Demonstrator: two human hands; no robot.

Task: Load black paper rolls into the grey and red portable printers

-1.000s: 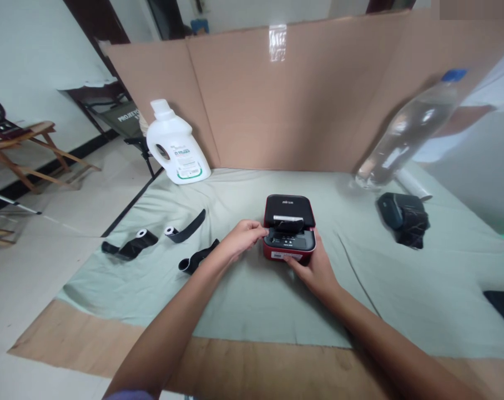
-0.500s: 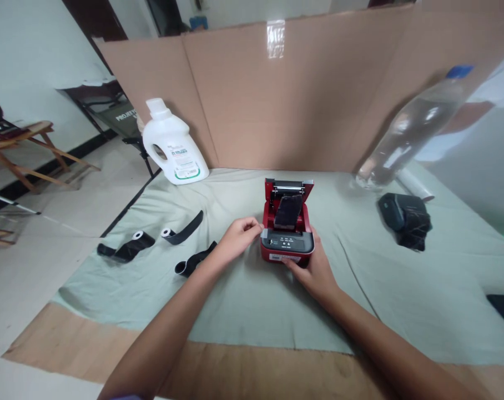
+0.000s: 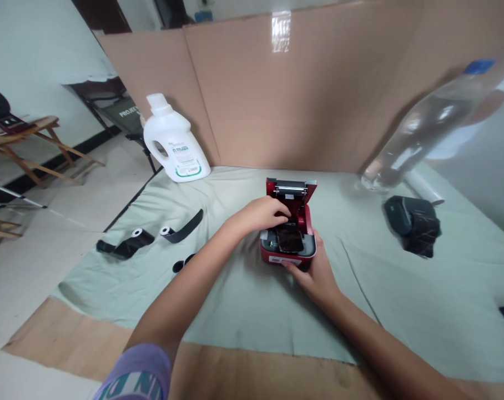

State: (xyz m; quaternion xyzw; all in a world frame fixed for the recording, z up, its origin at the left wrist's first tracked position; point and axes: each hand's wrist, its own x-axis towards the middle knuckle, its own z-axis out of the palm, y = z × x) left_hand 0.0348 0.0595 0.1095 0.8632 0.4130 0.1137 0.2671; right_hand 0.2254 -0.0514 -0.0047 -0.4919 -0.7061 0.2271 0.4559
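Note:
A small red and black label printer [image 3: 266,253] rests on the cloth with its lid [image 3: 292,186] raised. Around its right side and front edge, my right hand [image 3: 316,272] is closed, thumb on the front. Above the printer's open bay reaches my left hand [image 3: 266,214], fingers stretched apart, tips near the inside. A black paper strip [image 3: 290,239] hangs forward from the bay over the front panel. Whether my left fingertips touch the paper inside is hidden.
Black paper rolls [image 3: 133,244] lie to the left on the green cloth [image 3: 235,300], one partly behind my left forearm. At the back stand a white detergent jug [image 3: 179,147] and cardboard [image 3: 277,105]. A large clear bottle [image 3: 418,133] leans right, near a dark device [image 3: 412,222].
The printer lid has swung up. My left hand has moved from the printer's left edge to over the bay. The black strip, earlier upright, now lies forward over the front panel.

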